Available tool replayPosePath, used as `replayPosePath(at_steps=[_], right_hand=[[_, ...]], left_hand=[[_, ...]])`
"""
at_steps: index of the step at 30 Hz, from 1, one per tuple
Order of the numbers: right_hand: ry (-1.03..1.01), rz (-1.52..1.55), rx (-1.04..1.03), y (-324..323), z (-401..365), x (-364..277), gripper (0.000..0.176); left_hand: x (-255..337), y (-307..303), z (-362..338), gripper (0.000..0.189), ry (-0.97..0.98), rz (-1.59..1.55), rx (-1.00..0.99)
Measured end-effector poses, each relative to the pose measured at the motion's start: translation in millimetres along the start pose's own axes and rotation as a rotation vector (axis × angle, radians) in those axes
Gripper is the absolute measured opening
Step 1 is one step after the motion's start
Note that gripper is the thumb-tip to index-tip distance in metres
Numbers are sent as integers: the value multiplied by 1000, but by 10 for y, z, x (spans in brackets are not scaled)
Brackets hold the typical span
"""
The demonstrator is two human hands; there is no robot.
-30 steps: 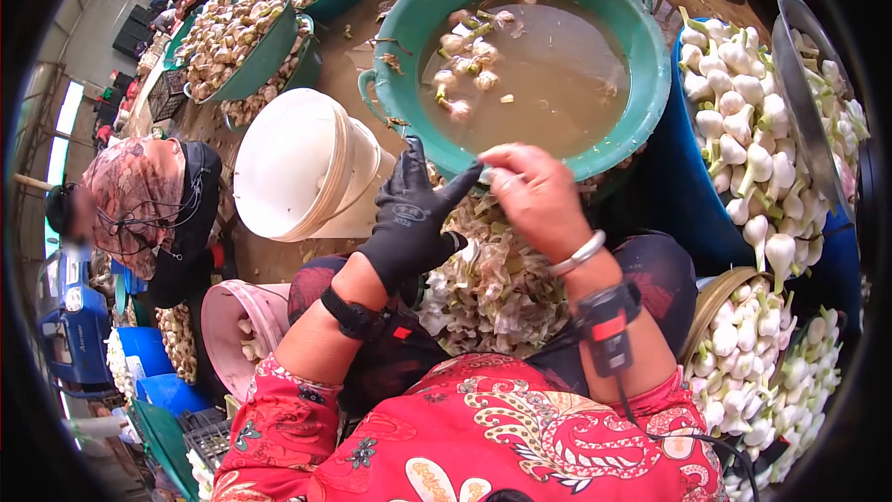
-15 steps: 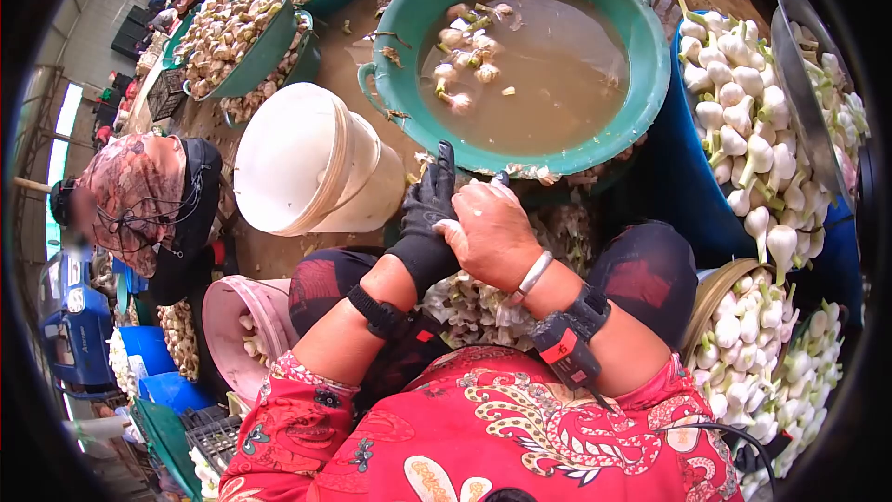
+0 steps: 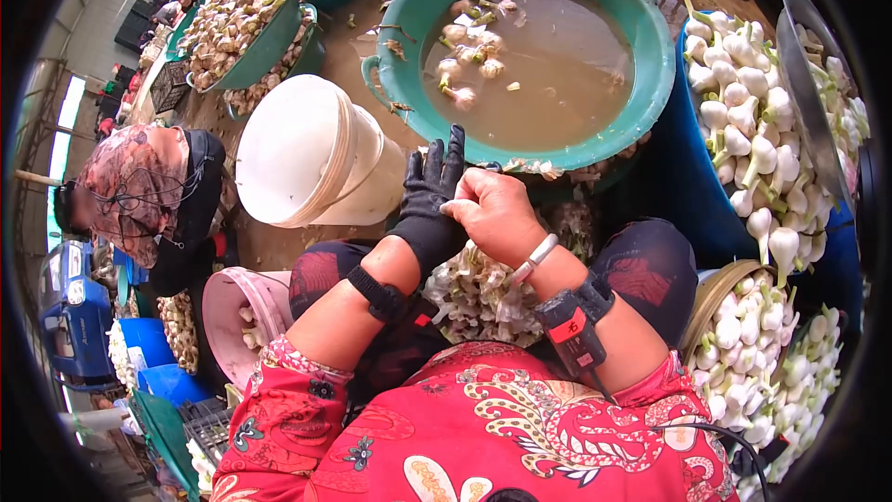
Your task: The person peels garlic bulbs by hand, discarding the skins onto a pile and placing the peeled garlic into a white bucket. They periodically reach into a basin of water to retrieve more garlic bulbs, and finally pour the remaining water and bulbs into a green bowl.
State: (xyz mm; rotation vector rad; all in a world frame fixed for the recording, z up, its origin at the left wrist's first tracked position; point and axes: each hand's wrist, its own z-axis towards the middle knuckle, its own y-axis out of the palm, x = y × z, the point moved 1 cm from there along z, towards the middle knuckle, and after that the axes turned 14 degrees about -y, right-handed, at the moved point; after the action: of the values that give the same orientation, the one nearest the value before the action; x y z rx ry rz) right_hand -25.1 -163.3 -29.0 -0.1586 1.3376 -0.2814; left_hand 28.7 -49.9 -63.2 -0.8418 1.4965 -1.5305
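Note:
My left hand (image 3: pixel 432 200) wears a black work glove and is raised with its fingers stretched and apart. My bare right hand (image 3: pixel 497 216) is closed beside it, its thumb and fingers pinching the thumb side of the black glove. A black tip of the glove shows just beyond my right knuckles. Just past both hands stands a green tub (image 3: pixel 530 160) of murky water, with several garlic bulbs (image 3: pixel 462 96) floating at its left. Below my hands, between my knees, lies a heap of garlic peelings (image 3: pixel 483 302).
A white bucket (image 3: pixel 297 153) lies tilted left of my hands, with a pink bucket (image 3: pixel 243 321) nearer me. Peeled white garlic fills a blue tub (image 3: pixel 692 177) on the right and a bucket (image 3: pixel 711 302) below it. Another person (image 3: pixel 139 186) sits at left; heaped garlic tubs (image 3: pixel 255 51) stand behind.
My left fingers have spread apart and point more upward. My right hand has shifted slightly right and now pinches at the glove's thumb side instead of lying over it.

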Motion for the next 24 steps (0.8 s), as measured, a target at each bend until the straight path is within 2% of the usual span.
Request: replayPosePath(at_steps=[2, 4, 5, 7, 8, 10, 13, 14, 15, 19, 21, 22, 24], right_hand=[[-67, -89, -21, 3, 0, -16, 19], [-139, -62, 64, 53, -25, -17, 19], [-88, 19, 10, 15, -9, -116, 19], [-110, -10, -32, 16, -4, -86, 19], [-136, -42, -74, 16, -1, -68, 19], [-129, -50, -99, 42, -2, -55, 18], [-241, -129, -18, 85, -23, -99, 15], [-357, -234, 36, 103, -25, -130, 14], [-474, -339, 91, 119, -31, -162, 15], [-395, -421, 45, 136, -46, -229, 19], [-89, -141, -19, 117, -18, -208, 18], [-91, -138, -19, 121, -23, -213, 18], [-293, -157, 33, 116, -24, -248, 21]], left_hand=[[-17, 56, -2, 89, 3, 69, 30], [-56, 73, -32, 88, 33, -133, 129], [-46, 12, -13, 88, 32, -131, 127], [-38, -87, 34, 77, -89, -100, -108], [-42, -61, 26, 77, -96, -100, -106], [-53, 88, 19, 70, -77, -48, 4], [-33, 345, 7, 61, -38, 27, 168], [-2, 284, 4, 58, -25, 55, 221], [29, 190, -20, 45, -11, 181, 126], [35, 26, -39, 43, 3, 274, 118], [85, -204, -2, 42, -23, 303, -421], [37, -119, 17, 42, -24, 306, -421], [-66, 33, 59, 44, -50, -40, -193]])
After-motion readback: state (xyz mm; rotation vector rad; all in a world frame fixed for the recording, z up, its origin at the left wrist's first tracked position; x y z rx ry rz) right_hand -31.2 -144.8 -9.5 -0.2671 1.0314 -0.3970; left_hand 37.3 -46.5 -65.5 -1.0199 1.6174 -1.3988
